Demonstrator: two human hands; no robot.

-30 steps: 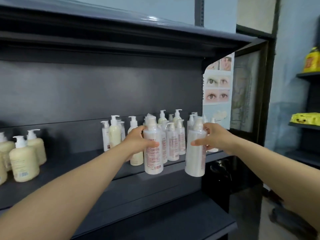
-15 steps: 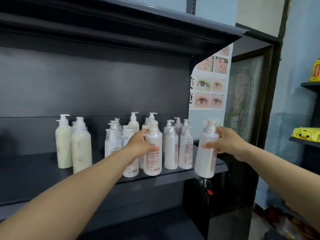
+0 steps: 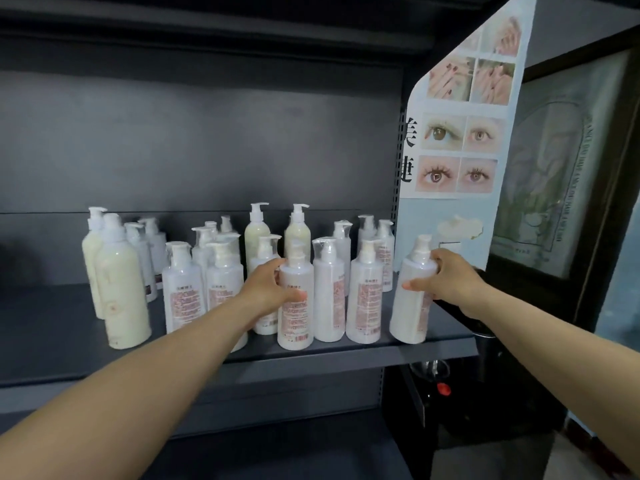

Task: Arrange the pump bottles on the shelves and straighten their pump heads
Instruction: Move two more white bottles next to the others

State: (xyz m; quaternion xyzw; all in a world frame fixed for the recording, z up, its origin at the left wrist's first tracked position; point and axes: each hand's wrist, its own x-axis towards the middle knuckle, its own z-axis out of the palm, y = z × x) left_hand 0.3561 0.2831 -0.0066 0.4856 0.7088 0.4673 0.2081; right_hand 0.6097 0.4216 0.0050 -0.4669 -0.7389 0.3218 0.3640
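Several white and cream pump bottles stand on a dark grey shelf (image 3: 346, 355). My left hand (image 3: 266, 285) grips a white bottle with a pink label (image 3: 295, 317) that stands at the shelf's front edge. My right hand (image 3: 446, 278) grips another white bottle (image 3: 412, 306) near its shoulder, tilted slightly at the shelf's right end with its base on or just above the shelf. Between them stand two more white bottles (image 3: 365, 299). Two cream bottles (image 3: 119, 289) stand at the left of the group.
A poster with eye and nail photos (image 3: 460, 133) hangs on the shelf's right side. A framed picture (image 3: 547, 174) lies further right. A lower shelf (image 3: 277, 452) runs below. Bare shelf surface lies to the left of the bottles.
The view has moved closer to the shelf. My right hand has brought its bottle down and in onto the shelf's right end. My left hand still grips its bottle at the front edge.
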